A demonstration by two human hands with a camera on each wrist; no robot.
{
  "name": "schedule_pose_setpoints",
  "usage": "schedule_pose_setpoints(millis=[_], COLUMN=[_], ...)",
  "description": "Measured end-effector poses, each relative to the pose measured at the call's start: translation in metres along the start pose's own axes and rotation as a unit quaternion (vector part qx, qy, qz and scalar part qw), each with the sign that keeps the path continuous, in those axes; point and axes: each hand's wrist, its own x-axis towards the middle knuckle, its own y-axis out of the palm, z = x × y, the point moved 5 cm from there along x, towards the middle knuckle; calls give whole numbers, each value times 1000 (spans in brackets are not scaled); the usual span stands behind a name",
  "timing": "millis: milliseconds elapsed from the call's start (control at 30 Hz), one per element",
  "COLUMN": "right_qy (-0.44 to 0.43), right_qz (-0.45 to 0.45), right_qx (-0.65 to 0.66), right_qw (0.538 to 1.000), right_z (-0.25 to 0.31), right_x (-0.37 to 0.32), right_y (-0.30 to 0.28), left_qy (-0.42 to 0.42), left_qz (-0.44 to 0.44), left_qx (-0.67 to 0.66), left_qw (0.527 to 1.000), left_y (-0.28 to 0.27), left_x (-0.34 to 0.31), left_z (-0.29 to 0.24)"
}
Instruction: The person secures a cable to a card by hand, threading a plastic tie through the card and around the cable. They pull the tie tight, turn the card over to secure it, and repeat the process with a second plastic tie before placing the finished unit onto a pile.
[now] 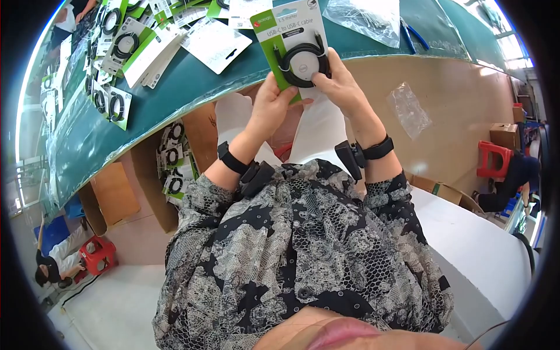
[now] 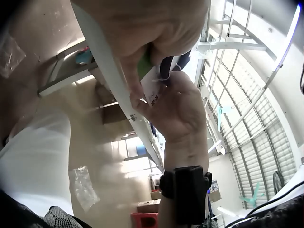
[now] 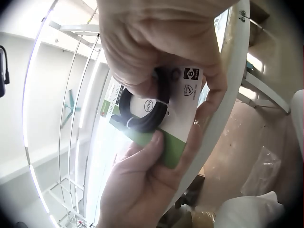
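A carded USB-C cable [image 1: 291, 44] is held upright between both hands at the edge of the green table. Its black cable is coiled and fixed to a white and green card. My left hand [image 1: 272, 104] grips the card's lower left corner, thumb on the front. My right hand [image 1: 343, 87] holds the right side, with the thumb pressing at the coil's lower rim. In the right wrist view the coil [image 3: 142, 111] shows around a "60W" mark, and the left thumb lies on the green part. The left wrist view shows only a sliver of the card [image 2: 151, 85] between the hands.
Many carded cables [image 1: 125, 44] lie piled on the green table [image 1: 192, 87] at the left. A plastic bag [image 1: 364, 20] and blue-handled pliers [image 1: 414, 36] lie at the back right. Below the table, a box [image 1: 153, 175] holds more carded cables. Clear plastic [image 1: 408, 111] lies on the floor.
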Motion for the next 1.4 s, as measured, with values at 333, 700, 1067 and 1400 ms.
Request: schedule_pose_setpoints(millis=[333,700,1067,1400], right_qy=[-34,-70,-201,-328], right_qz=[6,-54,-171,-165], right_qx=[-50,-71,-543,-388], right_qw=[998,994,797,846], right_z=[2,9,-11,-18], right_x=[-2,36,130,111], right_y=[13,-44,-104,-106], left_qy=[-103,-140,-201,-176], left_qz=[-32,-65,-52,2], left_qx=[-107,-142,-232,-307], left_qw=[988,978,950,935], left_y=[-9,-7,-3,10], left_x=[4,4,-1,8], left_z=[8,1,-2,-4])
